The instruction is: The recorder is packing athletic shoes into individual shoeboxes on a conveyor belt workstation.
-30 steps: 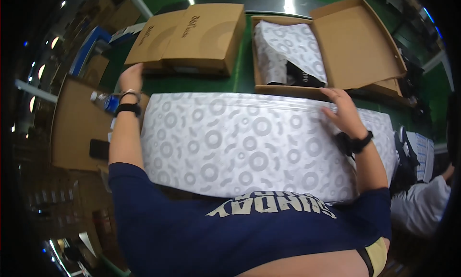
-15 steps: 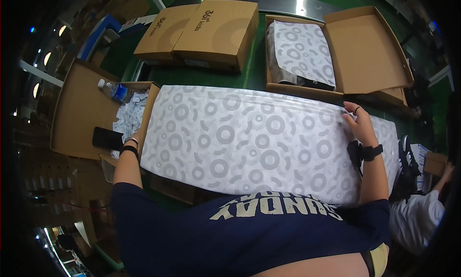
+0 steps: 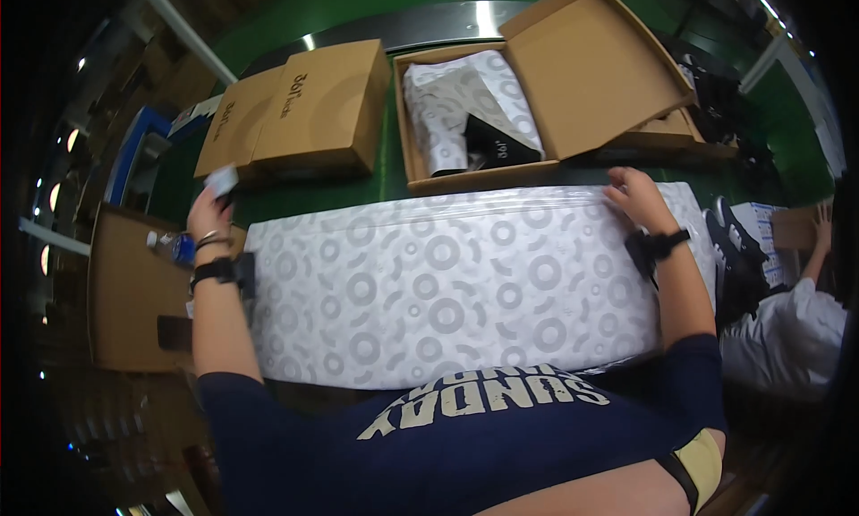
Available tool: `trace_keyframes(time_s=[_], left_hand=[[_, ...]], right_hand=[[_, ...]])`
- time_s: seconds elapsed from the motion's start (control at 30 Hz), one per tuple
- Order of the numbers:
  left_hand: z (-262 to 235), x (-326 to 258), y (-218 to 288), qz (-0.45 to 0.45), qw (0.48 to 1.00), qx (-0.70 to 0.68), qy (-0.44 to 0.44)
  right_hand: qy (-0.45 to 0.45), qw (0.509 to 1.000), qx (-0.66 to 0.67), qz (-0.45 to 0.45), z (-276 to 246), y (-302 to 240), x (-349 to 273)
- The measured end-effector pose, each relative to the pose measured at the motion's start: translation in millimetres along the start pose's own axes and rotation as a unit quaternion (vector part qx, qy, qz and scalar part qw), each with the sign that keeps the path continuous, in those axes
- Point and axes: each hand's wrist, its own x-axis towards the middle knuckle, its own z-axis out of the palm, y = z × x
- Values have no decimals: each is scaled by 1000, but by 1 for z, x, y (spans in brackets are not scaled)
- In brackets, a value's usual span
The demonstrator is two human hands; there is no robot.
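Observation:
My left hand (image 3: 210, 213) is raised at the left, fingers closed on a small white packet (image 3: 221, 181). A wide stack of white paper (image 3: 438, 274) with grey rings and arcs lies in front of me. Over its far right edge is my right hand (image 3: 637, 196), fingers apart and slightly bent, with nothing in it. Ahead, an open cardboard shoebox (image 3: 479, 174) holds crumpled patterned paper (image 3: 492, 82) and a black piece (image 3: 497, 144) showing at its near corner. Dark devices are strapped to both wrists.
Closed brown shoeboxes (image 3: 327, 104) stand back left. An open carton (image 3: 134, 288) at the left holds a bottle (image 3: 170, 246) and a dark phone (image 3: 174, 332). At the right are black shoes (image 3: 738, 252) and another person's arm (image 3: 819, 247).
My left hand has come up out of the left carton with a white packet. The shoebox's paper looks looser, showing more black. My right hand stays near the stack's far edge; the view has shifted.

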Motion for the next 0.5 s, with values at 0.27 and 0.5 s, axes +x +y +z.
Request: trace_keyframes(time_s=[0.27,0.5], left_hand=[[266,-106,-35,-356,857,31,-371],[293,-105,-65,109,757,600,-233]], right_hand=[[-92,972,94,-195,30,-37,63],[363,899,52,239,46,-58,107]])
